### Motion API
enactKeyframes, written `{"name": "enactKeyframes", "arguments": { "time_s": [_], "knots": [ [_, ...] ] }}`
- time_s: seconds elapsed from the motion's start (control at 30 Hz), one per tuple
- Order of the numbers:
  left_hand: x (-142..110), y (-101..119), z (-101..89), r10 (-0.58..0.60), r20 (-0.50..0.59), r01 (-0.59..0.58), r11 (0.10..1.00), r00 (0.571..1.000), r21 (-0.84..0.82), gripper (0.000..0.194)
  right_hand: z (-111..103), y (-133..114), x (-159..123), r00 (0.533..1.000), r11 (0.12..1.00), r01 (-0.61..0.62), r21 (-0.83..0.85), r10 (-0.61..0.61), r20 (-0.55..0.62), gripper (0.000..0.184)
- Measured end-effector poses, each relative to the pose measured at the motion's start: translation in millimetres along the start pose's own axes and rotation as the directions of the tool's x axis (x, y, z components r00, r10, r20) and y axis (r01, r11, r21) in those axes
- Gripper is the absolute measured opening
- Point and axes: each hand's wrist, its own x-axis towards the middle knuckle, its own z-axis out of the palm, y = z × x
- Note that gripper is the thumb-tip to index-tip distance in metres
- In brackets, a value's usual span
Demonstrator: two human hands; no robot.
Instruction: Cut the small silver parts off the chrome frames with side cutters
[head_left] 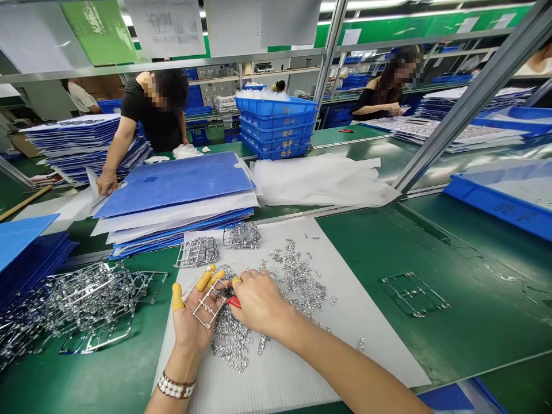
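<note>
My left hand point(191, 328), palm up with yellow finger cots, holds a shiny chrome sprue frame point(199, 303) across its fingers. Close against the frame's right side, my right hand point(257, 300) is closed around red-handled nippers point(234, 302); their jaws are mostly hidden. Under and beyond both hands, small loose chrome pieces point(298, 276) lie scattered on a white sheet point(345, 345). Another heap of these pieces point(233, 336) sits just below the hands. Two stacks of chrome frames, a left one point(198, 252) and a right one point(241, 236), stand at the sheet's far edge.
A tangled pile of chrome frames point(92, 299) lies at left. One bare frame point(415, 294) rests on the green table point(487, 322). Ahead are stacked blue sheets point(181, 181) and blue trays point(278, 123). A metal post point(470, 103) slants at right. Co-workers stand or sit beyond.
</note>
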Motion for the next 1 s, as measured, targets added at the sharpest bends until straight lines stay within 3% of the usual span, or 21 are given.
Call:
{"name": "enactKeyframes", "arguments": {
  "time_s": [0.37, 1.0],
  "knots": [
    [-1.6, -5.3, 3.3, 0.083, -0.083, -0.074, 0.992, 0.993, 0.099, 0.075, -1.0, 0.9, 2.9, 0.999, 1.0, -0.005, 0.002, 0.005, 0.036, 0.029],
    [-2.5, -8.8, 0.8, 0.185, -0.089, -0.16, 0.959, 0.979, 0.234, 0.075, -1.2, -4.4, 4.2, 0.999, 1.0, 0.018, 0.004, -0.019, 0.04, 0.022]
  ]
}}
